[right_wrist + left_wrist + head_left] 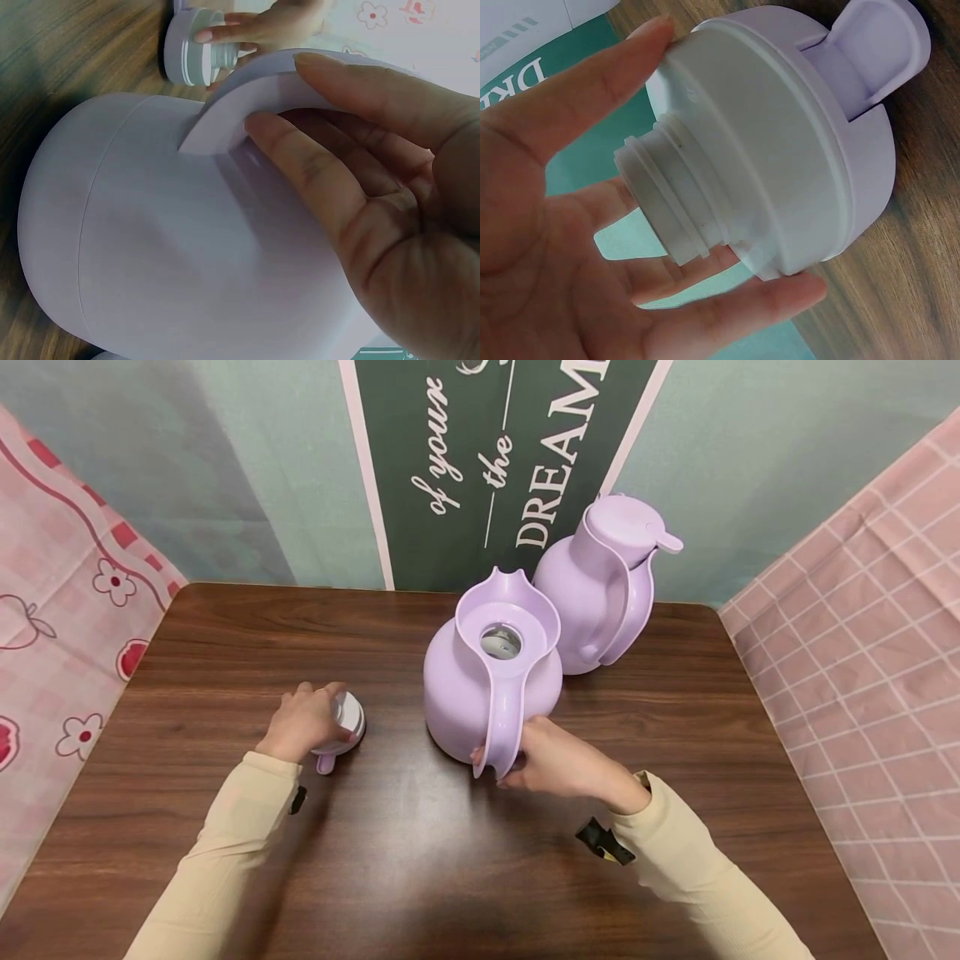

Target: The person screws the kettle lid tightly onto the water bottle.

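Observation:
In the head view, a lilac thermos jug [459, 693] stands with its round mouth uncovered. My right hand [558, 756] grips the lower part of the jug's handle [504, 714], fingers passing behind it. The right wrist view shows the thumb and fingertips [264, 127] around the handle's lower end. To the left, my left hand [303, 722] holds a jug lid [349, 717] at the tabletop. In the left wrist view, thumb and fingers pinch the grey-white body of the lid [765, 150]; its ringed plug points toward the palm, its lilac top and tab toward the wood.
A second lilac jug [577, 602] with its lid on stands behind and right of the first, close to it. The brown wooden table [405, 868] meets a green backdrop [277, 510] at the back. Pink patterned cloths hang at the left [67, 602] and right [885, 668].

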A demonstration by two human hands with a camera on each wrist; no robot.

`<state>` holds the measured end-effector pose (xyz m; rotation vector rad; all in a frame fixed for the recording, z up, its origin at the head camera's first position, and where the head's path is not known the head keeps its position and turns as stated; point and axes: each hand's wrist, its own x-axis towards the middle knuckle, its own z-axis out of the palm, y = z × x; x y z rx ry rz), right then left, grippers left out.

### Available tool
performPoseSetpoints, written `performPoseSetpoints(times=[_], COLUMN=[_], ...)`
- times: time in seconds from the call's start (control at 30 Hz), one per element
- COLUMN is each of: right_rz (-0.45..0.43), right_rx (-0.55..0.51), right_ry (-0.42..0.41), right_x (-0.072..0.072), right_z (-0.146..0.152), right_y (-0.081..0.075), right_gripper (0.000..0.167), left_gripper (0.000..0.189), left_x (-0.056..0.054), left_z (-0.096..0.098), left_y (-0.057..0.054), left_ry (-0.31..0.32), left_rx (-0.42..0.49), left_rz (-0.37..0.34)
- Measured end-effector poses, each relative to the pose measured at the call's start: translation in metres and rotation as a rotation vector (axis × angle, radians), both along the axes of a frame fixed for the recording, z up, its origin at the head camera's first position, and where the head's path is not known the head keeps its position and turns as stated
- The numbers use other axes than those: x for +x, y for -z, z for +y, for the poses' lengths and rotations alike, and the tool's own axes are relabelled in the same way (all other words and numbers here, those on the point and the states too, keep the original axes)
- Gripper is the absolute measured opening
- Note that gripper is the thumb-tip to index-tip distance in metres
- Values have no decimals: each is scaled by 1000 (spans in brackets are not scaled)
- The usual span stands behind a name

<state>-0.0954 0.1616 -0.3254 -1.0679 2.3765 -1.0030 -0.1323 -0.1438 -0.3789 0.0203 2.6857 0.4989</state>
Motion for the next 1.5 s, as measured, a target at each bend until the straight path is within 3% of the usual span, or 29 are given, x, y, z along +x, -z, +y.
performPoseSetpoints(times=[0.5,0.7,1.0,1.2,1.5], right_rz=[-32,17,34,-19,-3], right_rx=[-7,6,10,-6,-4], right_ry=[28,19,20,27,28], right_x=[0,-1,-1,-1,-1], right_z=[0,1,1,0,1], right_y=[-1,1,2,2,1], right_gripper=[32,31,31,30,31], left_gripper=[77,76,72,69,70], left_x=[1,-1,-1,0,-2], left_z=[2,1,-4,-7,-7], left_y=[-2,-2,-3,-10,-29], left_ry=[-29,-37,-27,-34,-38], left_rx=[-25,-10,12,65,161], left_rz=[-9,-7,92,131,135])
